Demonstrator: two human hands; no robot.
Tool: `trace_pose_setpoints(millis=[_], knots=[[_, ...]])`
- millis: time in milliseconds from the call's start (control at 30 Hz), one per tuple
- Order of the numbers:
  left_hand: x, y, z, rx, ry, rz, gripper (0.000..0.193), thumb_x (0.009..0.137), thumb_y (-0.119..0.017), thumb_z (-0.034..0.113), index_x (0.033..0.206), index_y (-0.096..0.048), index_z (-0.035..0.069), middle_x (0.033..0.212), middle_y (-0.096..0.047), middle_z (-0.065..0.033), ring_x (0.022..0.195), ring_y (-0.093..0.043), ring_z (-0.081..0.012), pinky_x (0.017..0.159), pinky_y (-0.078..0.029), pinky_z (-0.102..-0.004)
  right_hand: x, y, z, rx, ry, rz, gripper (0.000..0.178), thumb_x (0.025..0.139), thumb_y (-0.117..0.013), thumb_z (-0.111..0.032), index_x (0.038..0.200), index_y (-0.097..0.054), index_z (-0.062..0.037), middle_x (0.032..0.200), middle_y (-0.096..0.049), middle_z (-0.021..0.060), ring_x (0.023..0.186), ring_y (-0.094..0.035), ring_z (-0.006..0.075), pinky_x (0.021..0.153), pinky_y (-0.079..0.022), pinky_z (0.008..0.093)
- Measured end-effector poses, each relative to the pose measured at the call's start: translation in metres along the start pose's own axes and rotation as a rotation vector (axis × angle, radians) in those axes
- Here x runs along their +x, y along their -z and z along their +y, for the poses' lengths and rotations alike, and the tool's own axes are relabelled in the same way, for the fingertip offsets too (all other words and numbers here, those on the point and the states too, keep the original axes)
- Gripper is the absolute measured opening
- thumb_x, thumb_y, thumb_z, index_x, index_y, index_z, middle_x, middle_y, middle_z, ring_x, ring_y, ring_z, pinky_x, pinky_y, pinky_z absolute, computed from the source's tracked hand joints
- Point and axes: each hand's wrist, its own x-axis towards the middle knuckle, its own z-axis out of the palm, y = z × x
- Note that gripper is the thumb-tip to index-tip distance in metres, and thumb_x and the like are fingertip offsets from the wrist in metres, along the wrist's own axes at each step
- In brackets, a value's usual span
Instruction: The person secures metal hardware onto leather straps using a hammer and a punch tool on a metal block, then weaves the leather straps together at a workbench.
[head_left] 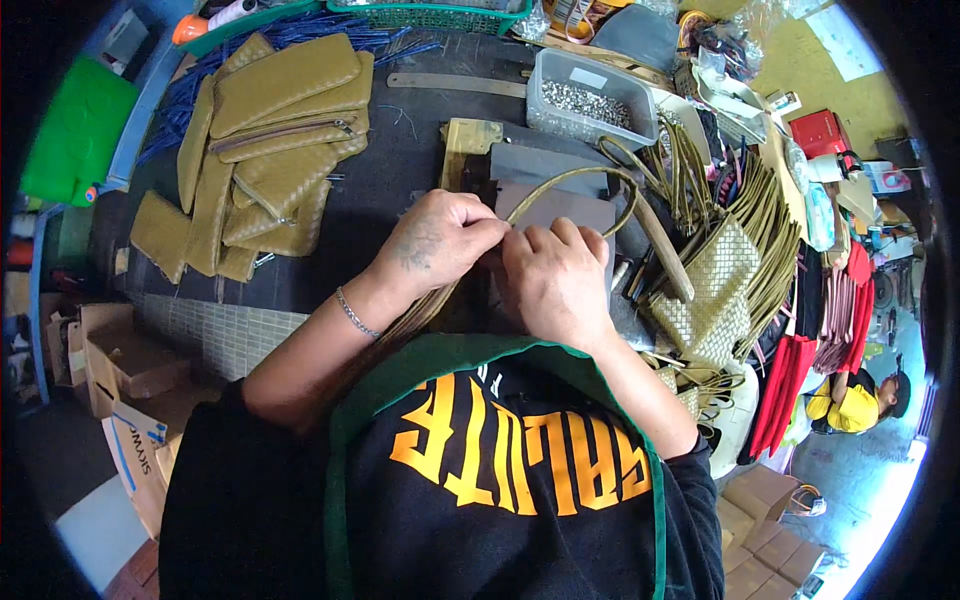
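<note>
My left hand (435, 240) and my right hand (555, 275) meet over the worktable, fingers pinched together on a thin olive cord (575, 172). The cord arches up from between them and loops round past my right hand. More olive strips (415, 318) hang below my left hand, toward my apron. Under the hands lies a flat grey plate (560, 205). My fingers hide the exact spot that they grip. To the right of my right hand is a wooden stick (662, 245), beside a woven olive panel (715, 290) with long loose strips.
Olive pouches (285, 95) with zips lie piled at the far left. A clear plastic tub (535, 115) of small metal pieces stands at the back, near a flat metal bar (450, 84). Red strips (785, 395) hang at the right, and a person in yellow (850, 405) is beyond.
</note>
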Motion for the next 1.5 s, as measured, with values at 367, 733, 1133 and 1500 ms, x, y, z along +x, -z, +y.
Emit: trace_pose_setpoints(millis=[367,733,1133,1500], knots=[[-0.006,-0.009,-0.011,0.053,0.053,0.005,0.012,0.08,-0.049,0.006,0.076,-0.056,-0.003,0.07,-0.058,-0.0112,0.067,-0.056,-0.0144,0.061,-0.043,-0.0281,-0.001,-0.01,0.009,0.044,0.36,0.083,0.015,0.064,-0.052,-0.019,0.073,-0.056,-0.0084,0.08,-0.05,0.0023,0.081,-0.046,0.0192,0.071,-0.033,0.0361],[-0.016,-0.027,-0.023,-0.021,0.08,0.166,0.014,0.078,-0.051,0.008,0.073,-0.055,-0.004,0.071,-0.055,-0.018,0.068,-0.056,-0.0307,0.062,-0.043,-0.0369,-0.009,-0.019,0.007,-0.024,0.493,0.157,0.021,0.064,-0.051,-0.022,0.077,-0.059,-0.0076,0.082,-0.052,0.0032,0.082,-0.045,0.0191,0.073,-0.032,0.0354],[-0.015,0.016,-0.015,0.273,-0.508,0.09,0.011,0.077,-0.047,0.002,0.081,-0.053,-0.006,0.079,-0.056,-0.0153,0.071,-0.054,-0.0287,0.065,-0.044,-0.0328,0.005,-0.02,0.009,0.146,0.193,0.325,0.016,0.071,-0.054,-0.019,0.084,-0.055,-0.0094,0.076,-0.052,0.0023,0.078,-0.051,0.0199,0.091,-0.03,0.0442],[-0.024,0.022,0.024,0.099,-0.302,0.053,0.008,0.076,-0.054,0.004,0.076,-0.059,-0.003,0.072,-0.054,-0.0137,0.068,-0.055,-0.0269,0.064,-0.044,-0.0321,0.006,-0.025,0.011,0.793,-0.069,0.376,0.015,0.07,-0.063,-0.006,0.082,-0.056,0.0003,0.071,-0.056,0.0111,0.063,-0.054,0.0267,0.059,-0.044,0.0342]])
